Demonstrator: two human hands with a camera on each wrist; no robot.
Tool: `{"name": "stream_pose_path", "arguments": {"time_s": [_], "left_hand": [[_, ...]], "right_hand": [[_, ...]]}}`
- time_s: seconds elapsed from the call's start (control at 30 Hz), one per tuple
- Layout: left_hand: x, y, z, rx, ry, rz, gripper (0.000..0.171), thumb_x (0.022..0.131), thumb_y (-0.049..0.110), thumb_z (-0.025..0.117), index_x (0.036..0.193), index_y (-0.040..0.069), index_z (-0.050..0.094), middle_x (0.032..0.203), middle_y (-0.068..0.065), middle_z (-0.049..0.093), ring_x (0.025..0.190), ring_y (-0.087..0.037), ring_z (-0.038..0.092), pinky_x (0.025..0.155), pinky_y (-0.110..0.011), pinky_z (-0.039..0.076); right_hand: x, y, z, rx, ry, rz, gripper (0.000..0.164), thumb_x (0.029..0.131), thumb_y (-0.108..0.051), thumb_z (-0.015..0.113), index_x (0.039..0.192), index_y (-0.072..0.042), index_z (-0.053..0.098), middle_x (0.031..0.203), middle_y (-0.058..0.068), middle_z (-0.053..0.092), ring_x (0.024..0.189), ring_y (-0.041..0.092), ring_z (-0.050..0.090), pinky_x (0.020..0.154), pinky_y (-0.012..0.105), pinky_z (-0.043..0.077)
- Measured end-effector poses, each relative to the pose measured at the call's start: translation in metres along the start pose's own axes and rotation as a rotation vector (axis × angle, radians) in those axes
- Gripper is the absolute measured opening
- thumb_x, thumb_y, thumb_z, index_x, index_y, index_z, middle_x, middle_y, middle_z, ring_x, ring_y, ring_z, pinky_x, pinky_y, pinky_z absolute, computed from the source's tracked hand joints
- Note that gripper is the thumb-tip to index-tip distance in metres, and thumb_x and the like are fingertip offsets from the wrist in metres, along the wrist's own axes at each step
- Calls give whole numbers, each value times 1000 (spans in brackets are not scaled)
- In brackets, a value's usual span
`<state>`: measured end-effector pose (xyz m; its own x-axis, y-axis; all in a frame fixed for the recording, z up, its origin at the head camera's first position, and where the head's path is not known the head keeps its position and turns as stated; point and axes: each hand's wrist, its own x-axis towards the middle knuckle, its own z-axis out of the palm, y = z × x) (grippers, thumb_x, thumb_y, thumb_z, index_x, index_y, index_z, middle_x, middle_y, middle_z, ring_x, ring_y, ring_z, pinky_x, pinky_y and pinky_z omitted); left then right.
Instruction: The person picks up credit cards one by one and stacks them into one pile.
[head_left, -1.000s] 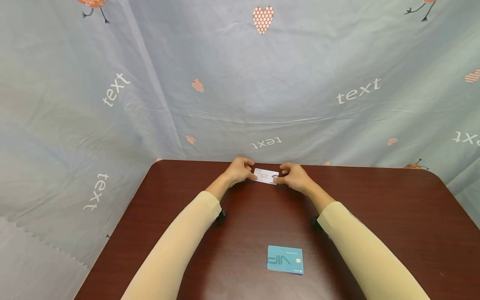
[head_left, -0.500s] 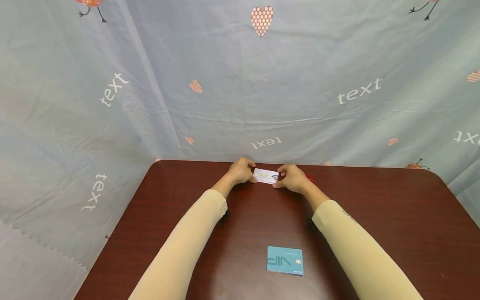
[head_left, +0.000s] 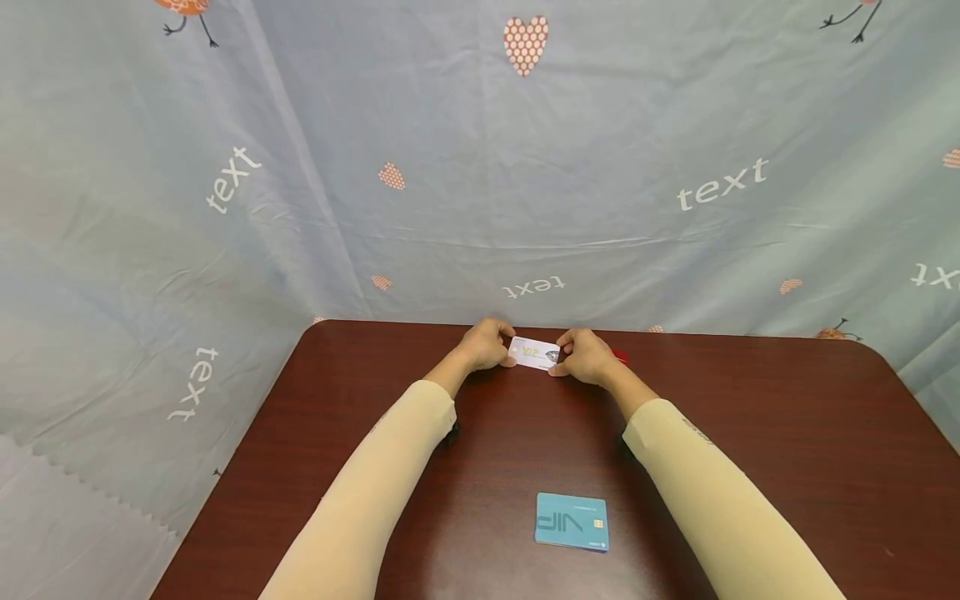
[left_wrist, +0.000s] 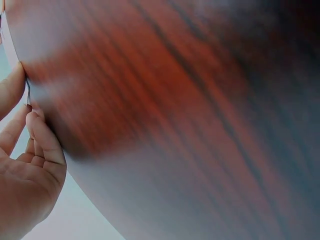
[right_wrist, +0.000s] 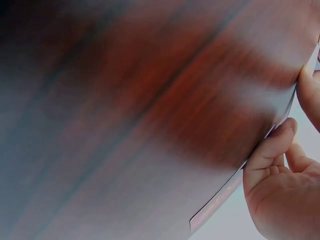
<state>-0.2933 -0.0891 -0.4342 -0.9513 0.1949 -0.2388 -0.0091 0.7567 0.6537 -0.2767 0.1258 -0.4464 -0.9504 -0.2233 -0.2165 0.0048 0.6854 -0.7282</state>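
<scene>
A white card (head_left: 534,353) with yellow "VIP" print and an eye-like picture lies near the table's far edge in the head view. My left hand (head_left: 487,344) pinches its left end between thumb and fingers. At the other end, my right hand (head_left: 587,357) holds the card by its right edge, thumb at the lower corner. From the side, the left wrist view has my left hand (left_wrist: 35,165) with its fingertips at the card's edge. Likewise my right hand (right_wrist: 290,185) shows in the right wrist view, fingertips close over the tabletop.
A blue VIP card (head_left: 572,522) lies nearer the front of the dark red-brown table (head_left: 750,433), with another card's edge showing beneath it. Just beyond my right hand a small red thing (head_left: 620,356) is partly hidden. A patterned curtain (head_left: 465,208) hangs behind the table.
My right thumb has slid off the white card's face to its lower right corner. Both forearms have shifted slightly inward, and more of the red thing shows. The blue card stays put.
</scene>
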Motion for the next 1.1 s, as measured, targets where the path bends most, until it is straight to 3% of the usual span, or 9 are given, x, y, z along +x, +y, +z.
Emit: {"name": "stream_pose_path", "arguments": {"time_s": [0.17, 0.37, 0.57, 0.87, 1.1], "left_hand": [[-2, 1, 2, 42, 19, 29, 53, 86, 4, 85, 136, 4, 66, 103, -9, 59, 85, -22, 51, 75, -31, 44], [-4, 6, 5, 106, 54, 56, 53, 85, 3, 84, 134, 3, 65, 97, -9, 62, 83, -22, 55, 74, -33, 47], [-4, 7, 9, 97, 93, 71, 52, 83, -1, 84, 131, 0, 64, 89, -8, 61, 78, -21, 55, 72, -32, 46], [-7, 9, 9, 43, 100, 83, 50, 82, -9, 78, 129, -3, 63, 83, -7, 58, 70, -17, 51, 63, -27, 43], [-12, 8, 11, 13, 137, 92, 48, 80, -14, 74, 126, -4, 65, 85, -9, 62, 74, -19, 56, 63, -26, 45]], "right_hand": [[0, 0, 0, -4, 12, -11, 57, 86, -12, 87, 133, 3, 59, 127, 21, 61, 118, 35, 57, 106, 47, 46], [0, 2, 2, -20, 60, -41, 55, 83, -10, 90, 128, 3, 61, 116, 17, 65, 106, 32, 61, 98, 45, 49], [0, 1, 6, 12, 98, -63, 54, 80, -5, 91, 125, 4, 62, 102, 12, 69, 91, 26, 63, 87, 40, 51], [-5, -3, 5, 7, 130, -74, 53, 80, -3, 90, 124, 4, 62, 97, 11, 69, 87, 25, 64, 85, 39, 52], [-8, -4, 6, 51, 139, -95, 39, 86, 2, 81, 119, 7, 62, 90, 13, 68, 66, 20, 67, 63, 30, 58]]}}
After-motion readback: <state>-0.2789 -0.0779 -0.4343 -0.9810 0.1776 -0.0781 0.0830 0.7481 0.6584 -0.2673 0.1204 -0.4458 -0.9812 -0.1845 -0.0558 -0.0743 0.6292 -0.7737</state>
